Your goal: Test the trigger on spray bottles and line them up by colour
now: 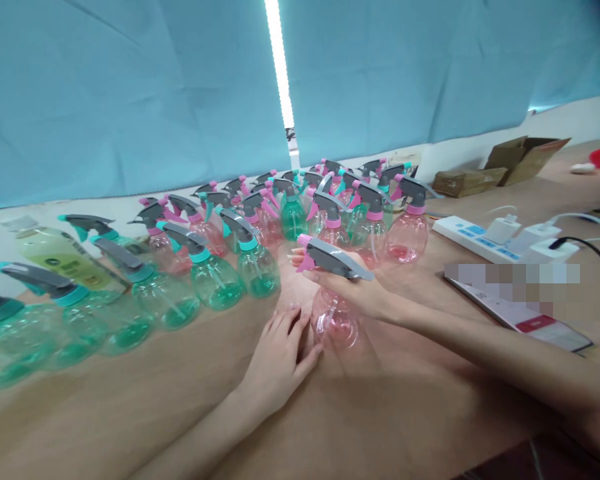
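Observation:
My right hand [345, 283] grips a clear pink plastic spray bottle [333, 320] around its neck, just under the grey-and-pink trigger head [333, 257], and the fingers hide the neck. The bottle stands on or just above the wooden table. My left hand [280, 353] lies on the table with its fingers spread, just left of the bottle's base. It holds nothing and looks very close to the bottle, but I cannot tell if they touch. Several teal and pink spray bottles [257, 263] stand just beyond both hands.
Many more spray bottles and a yellowish bottle [63, 257] crowd the far left and back of the table. To the right lie a white power strip [473, 239] with plugged-in chargers, a printed sheet [520, 313] and a cardboard box [525, 160]. A blue cloth [130, 93] hangs behind.

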A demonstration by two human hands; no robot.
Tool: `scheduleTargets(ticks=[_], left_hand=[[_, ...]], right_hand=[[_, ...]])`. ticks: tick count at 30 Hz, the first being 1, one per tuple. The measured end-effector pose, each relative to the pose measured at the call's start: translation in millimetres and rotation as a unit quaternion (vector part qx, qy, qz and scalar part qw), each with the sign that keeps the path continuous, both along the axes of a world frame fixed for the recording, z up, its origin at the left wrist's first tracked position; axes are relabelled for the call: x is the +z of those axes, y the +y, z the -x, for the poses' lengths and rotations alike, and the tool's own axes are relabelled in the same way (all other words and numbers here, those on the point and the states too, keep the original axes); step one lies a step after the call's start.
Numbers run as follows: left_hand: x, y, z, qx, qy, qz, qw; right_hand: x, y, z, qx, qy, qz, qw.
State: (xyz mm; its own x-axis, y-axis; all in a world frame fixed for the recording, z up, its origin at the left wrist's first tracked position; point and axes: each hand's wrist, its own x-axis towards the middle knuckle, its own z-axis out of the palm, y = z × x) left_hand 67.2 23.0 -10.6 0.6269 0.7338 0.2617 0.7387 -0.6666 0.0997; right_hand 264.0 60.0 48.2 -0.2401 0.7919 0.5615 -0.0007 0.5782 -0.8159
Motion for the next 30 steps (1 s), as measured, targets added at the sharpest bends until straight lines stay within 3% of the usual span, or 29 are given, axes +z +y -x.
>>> scheduleTargets(ticks=[18,23,30], left_hand=[[-2.1,0.5,1.2,-0.010,-0.022,-0.012,1.000],[-0.1,-0.7,-0.2,-0.004,-0.011,-0.005,1.000],[-1.2,-0.7,0.4,-0.012,-0.022,-0.010,1.000]], right_hand=[[-1.4,0.9,-0.5,-0.005,-0.016,0.006,1.000],[0.1,1.8,-0.5,0.038,0.013,-0.025,0.999],[-1.1,3.1,-1.7,0.002,-0.025,-0.013,1.000]])
